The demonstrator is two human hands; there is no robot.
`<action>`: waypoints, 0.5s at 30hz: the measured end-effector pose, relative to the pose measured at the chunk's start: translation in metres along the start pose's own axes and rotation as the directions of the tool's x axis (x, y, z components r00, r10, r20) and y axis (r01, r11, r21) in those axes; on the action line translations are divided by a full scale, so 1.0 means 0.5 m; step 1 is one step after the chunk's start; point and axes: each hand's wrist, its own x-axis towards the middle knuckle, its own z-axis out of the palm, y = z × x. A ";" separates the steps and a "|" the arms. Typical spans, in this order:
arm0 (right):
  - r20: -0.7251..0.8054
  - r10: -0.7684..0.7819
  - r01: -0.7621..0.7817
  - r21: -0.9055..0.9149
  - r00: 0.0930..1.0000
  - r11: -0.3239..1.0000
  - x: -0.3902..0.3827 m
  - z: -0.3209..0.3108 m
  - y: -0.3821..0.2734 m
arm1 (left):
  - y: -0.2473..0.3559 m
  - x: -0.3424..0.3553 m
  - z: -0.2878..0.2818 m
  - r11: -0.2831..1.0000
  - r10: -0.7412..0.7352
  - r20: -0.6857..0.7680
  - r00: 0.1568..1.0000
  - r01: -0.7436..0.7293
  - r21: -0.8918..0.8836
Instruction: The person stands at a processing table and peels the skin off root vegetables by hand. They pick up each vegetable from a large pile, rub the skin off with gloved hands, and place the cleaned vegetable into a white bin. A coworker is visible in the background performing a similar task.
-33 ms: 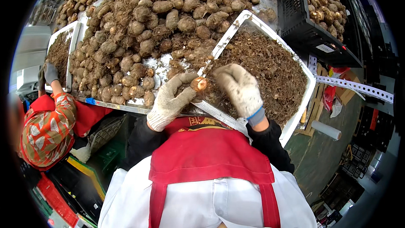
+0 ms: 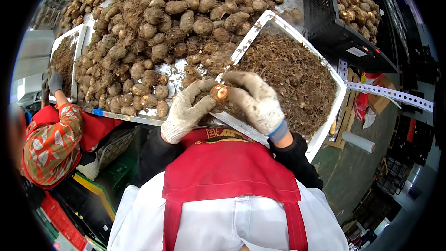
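Note:
A small brown taro (image 2: 219, 93), its pale cut end facing up, is gripped between the thumb and fingers of my left hand (image 2: 186, 110), in a dirty cream knitted glove. My right hand (image 2: 257, 100), gloved likewise with a blue cuff edge, reaches in from the right. Its curved fingers are apart, with the thumb tip beside the taro and the forefinger above it. Under both hands is the near corner of a white tray (image 2: 341, 97) full of brown root fibres and scraps (image 2: 288, 76). A big heap of hairy taros (image 2: 158, 23) covers the table beyond.
At the far right a black crate (image 2: 332, 32) holds more taros (image 2: 355, 0). On the left, a person in a patterned sleeve (image 2: 51, 142) has gloved hands at another white tray (image 2: 80, 49) of scraps. Stacked crates (image 2: 100, 195) stand below. A white perforated strip (image 2: 392, 94) sticks out rightward.
My right hand has moved left, from over the scraps to the taro, and its fingers have spread. My left hand keeps its hold, almost in the same place.

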 end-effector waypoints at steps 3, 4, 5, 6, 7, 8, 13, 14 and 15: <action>-0.047 -0.141 0.137 -0.085 0.989 0.987 -0.003 0.024 -0.008 | -0.006 0.004 -0.005 0.999 -0.033 0.048 0.998 0.035 -0.029; -0.050 -0.169 0.158 -0.169 0.984 0.973 -0.001 0.028 0.006 | -0.009 0.004 0.002 0.996 -0.046 0.043 0.998 0.049 -0.073; -0.052 -0.200 0.182 -0.247 0.978 0.952 0.002 0.034 0.023 | -0.011 0.004 0.007 0.992 -0.057 0.035 0.998 0.061 -0.113; -0.048 -0.274 0.231 -0.408 0.961 0.883 0.004 0.042 0.039 | -0.014 0.002 0.010 0.974 -0.027 0.039 0.999 0.035 -0.223; -0.057 -0.147 0.120 -0.336 0.988 0.934 0.001 0.044 0.046 | -0.018 0.002 0.011 0.943 0.004 0.043 0.999 0.010 -0.333; -0.055 -0.018 0.003 -0.262 0.998 0.965 -0.002 0.045 0.050 | -0.018 0.003 0.011 0.899 0.036 0.044 0.998 -0.013 -0.439; -0.063 0.275 -0.257 0.207 0.959 0.944 -0.013 0.012 0.010 | -0.014 0.014 0.002 0.915 0.000 0.021 1.000 0.009 -0.404; -0.105 0.176 -0.161 0.137 0.979 0.977 -0.006 0.011 -0.005 | -0.015 0.013 0.004 0.929 -0.021 0.015 1.000 0.025 -0.370; -0.140 0.072 -0.064 0.062 0.988 0.996 0.005 0.018 -0.018 | -0.017 0.013 0.006 0.941 -0.042 0.010 0.999 0.043 -0.334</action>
